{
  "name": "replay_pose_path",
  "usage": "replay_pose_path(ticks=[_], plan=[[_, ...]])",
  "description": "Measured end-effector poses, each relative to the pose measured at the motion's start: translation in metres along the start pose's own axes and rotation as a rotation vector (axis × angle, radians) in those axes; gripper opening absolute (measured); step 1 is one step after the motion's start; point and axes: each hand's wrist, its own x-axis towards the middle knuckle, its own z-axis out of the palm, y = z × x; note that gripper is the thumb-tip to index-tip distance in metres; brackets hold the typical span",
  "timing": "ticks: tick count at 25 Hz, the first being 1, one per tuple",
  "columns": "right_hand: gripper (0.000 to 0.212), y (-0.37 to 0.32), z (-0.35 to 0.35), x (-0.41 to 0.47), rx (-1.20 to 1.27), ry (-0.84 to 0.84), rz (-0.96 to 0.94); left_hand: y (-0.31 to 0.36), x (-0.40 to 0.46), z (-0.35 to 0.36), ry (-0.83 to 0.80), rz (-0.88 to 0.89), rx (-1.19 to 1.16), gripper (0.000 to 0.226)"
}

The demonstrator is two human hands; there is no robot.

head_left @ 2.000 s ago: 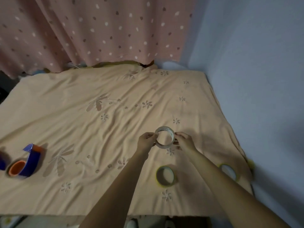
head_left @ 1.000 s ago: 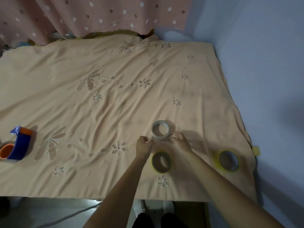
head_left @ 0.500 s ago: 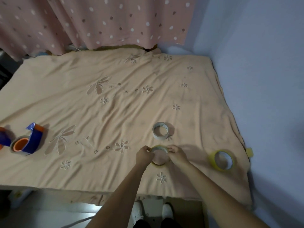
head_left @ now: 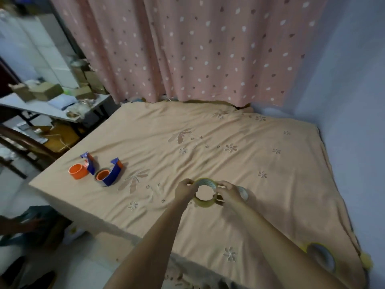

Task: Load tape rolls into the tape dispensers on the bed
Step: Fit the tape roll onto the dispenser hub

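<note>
while both hands hold it just above the bed (head_left: 208,142) in the lower middle of the frame, the yellowish tape roll (head_left: 205,192) stands on edge with its open core facing the camera. the left hand (head_left: 184,189) has its grip clamped on the roll's left rim, the right hand (head_left: 228,193) on its right rim. two blue dispensers (head_left: 113,172) with orange hubs lie at middle left; the nearer hub seems to carry a roll. a white tape roll (head_left: 243,192) peeks out behind the right hand, another yellow roll (head_left: 320,256) sits at lower right. half a second ago the held roll lay on the sheet.
</note>
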Motion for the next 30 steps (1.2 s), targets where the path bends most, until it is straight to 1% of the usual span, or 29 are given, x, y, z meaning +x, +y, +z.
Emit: replay_pose_path(ticks=[5,7,11,13,16,20,22,24,27,30], plan=[[0.016,-0.026,0.081,-0.010,-0.047,-0.142,-0.081,-0.006,-0.014,-0.086,0.133,-0.029,-0.148,0.011],[0.017,-0.033,0.117,-0.016,-0.074,-0.192,-0.107,-0.016,-0.017,-0.123,0.173,-0.042,-0.183,0.011],[0.015,-0.038,0.200,-0.032,-0.090,-0.290,-0.108,-0.043,-0.020,-0.204,0.202,-0.058,-0.208,0.023],[0.015,-0.037,0.246,-0.036,-0.113,-0.313,-0.112,-0.059,-0.021,-0.246,0.218,-0.087,-0.233,0.024],[0.020,-0.035,0.311,-0.041,-0.154,-0.336,-0.116,-0.078,-0.020,-0.306,0.253,-0.107,-0.260,0.015],[0.020,-0.045,0.413,-0.048,-0.176,-0.369,-0.149,-0.099,-0.006,-0.404,0.298,-0.081,-0.271,0.002],[0.021,-0.052,0.456,-0.047,-0.177,-0.374,-0.163,-0.107,0.002,-0.445,0.312,-0.064,-0.275,0.006],[0.017,-0.057,0.491,-0.047,-0.171,-0.384,-0.181,-0.114,0.011,-0.478,0.325,-0.059,-0.285,0.010],[0.018,-0.063,0.535,-0.045,-0.182,-0.373,-0.215,-0.121,0.031,-0.518,0.349,-0.073,-0.277,0.012],[0.018,-0.071,0.569,-0.028,-0.187,-0.373,-0.192,-0.123,0.058,-0.546,0.373,-0.088,-0.252,0.013]])
